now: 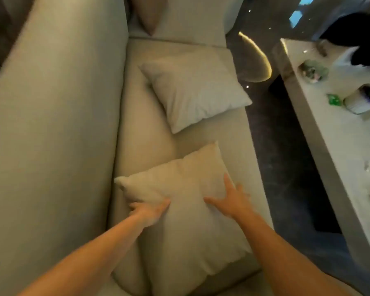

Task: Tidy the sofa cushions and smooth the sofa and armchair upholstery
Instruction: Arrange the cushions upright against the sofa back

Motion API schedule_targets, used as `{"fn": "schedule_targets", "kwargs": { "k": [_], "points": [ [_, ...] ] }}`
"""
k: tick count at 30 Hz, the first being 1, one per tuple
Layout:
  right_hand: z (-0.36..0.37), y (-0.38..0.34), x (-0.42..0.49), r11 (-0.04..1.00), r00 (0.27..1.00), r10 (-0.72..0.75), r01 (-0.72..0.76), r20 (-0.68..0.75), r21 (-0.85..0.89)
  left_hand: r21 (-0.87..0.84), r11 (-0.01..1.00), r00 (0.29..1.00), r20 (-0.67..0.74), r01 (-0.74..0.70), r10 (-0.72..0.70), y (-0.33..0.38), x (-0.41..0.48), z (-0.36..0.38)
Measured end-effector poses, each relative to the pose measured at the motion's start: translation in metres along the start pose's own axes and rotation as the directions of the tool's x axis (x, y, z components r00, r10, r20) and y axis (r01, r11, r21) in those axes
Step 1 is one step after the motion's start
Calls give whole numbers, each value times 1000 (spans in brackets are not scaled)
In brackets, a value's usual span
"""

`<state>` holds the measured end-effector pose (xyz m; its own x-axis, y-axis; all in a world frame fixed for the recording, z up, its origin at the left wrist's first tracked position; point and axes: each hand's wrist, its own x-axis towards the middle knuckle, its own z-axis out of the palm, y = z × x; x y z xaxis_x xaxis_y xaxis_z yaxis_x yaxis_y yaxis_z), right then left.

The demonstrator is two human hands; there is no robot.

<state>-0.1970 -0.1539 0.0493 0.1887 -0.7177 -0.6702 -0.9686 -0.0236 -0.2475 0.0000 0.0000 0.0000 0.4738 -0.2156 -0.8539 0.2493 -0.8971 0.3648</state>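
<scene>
A cream sofa fills the left and middle, its backrest (pixel 58 124) running down the left beside the seat (pixel 145 135). The near cream cushion (pixel 184 231) lies flat on the seat in front of me. My left hand (pixel 149 211) curls around that cushion's left edge. On its top right part my right hand (pixel 231 199) lies flat with fingers spread. A second, paler cushion (pixel 197 90) lies flat farther along the seat. Past the seat, a brownish cushion (pixel 150 13) stands at the far end.
A pale low table (pixel 329 133) runs along the right, with a green packet (pixel 334 99), a small bowl (pixel 314 71) and other items on it. Dark glossy floor (pixel 286 167) forms a narrow strip between sofa and table. A person in dark clothing (pixel 354 33) is at top right.
</scene>
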Motion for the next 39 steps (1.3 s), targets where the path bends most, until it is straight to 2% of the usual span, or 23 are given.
{"fn": "schedule_targets", "kwargs": {
  "k": [1,3,4,6,8,10,12,14,16,19,21,23,25,27,28,31,33,37,39],
  "points": [
    [8,12,13,999,999,21,-22,39,44,63,998,1000,-7,-9,10,-5,4,11],
    [23,31,27,987,992,69,-83,102,139,-85,996,996,-88,-25,17,-16,4,20],
    [28,37,32,976,993,74,-91,88,197,-148,986,989,-140,-73,53,-20,4,22],
    [35,43,34,971,998,37,-47,49,236,-169,978,978,-189,-122,90,-21,-8,22],
    [28,48,32,922,998,24,-47,63,385,-71,979,955,-241,-194,172,-4,-27,13],
    [23,46,19,832,992,18,-84,124,549,93,948,921,-228,-303,317,23,-49,-13],
    [27,31,-4,725,971,29,-184,237,664,258,868,863,-173,-425,474,55,-80,-54],
    [43,1,-24,606,938,-32,-256,345,753,379,783,815,-113,-493,568,79,-104,-97],
    [66,-42,-37,534,919,-100,-273,381,800,446,744,805,-82,-497,587,91,-122,-136],
    [107,-102,-40,514,938,-119,-222,325,829,538,742,852,-79,-401,518,89,-129,-179],
    [126,-126,-42,488,900,-101,-326,423,810,600,708,869,-41,-373,493,79,-133,-196],
    [127,-134,-49,487,880,-42,-396,474,778,683,616,861,39,-393,506,72,-142,-205],
    [109,-132,-57,523,858,-31,-423,513,740,792,466,849,119,-394,514,83,-152,-213],
    [81,-131,-61,542,839,-91,-410,536,733,864,329,819,150,-380,554,114,-158,-217],
    [66,-132,-59,550,837,-131,-385,532,741,875,299,802,151,-380,578,135,-157,-217],
    [18,-151,-29,581,871,-189,-272,453,767,879,266,748,140,-396,649,208,-131,-210],
    [-13,-173,5,578,924,-189,-169,332,799,880,223,707,161,-419,689,250,-93,-199],
    [-61,-212,81,576,992,-120,108,-47,810,879,113,631,238,-463,739,318,1,-180],
    [-86,-225,121,699,964,-70,230,-256,677,907,-1,598,279,-422,752,344,44,-170]
  ]
}}
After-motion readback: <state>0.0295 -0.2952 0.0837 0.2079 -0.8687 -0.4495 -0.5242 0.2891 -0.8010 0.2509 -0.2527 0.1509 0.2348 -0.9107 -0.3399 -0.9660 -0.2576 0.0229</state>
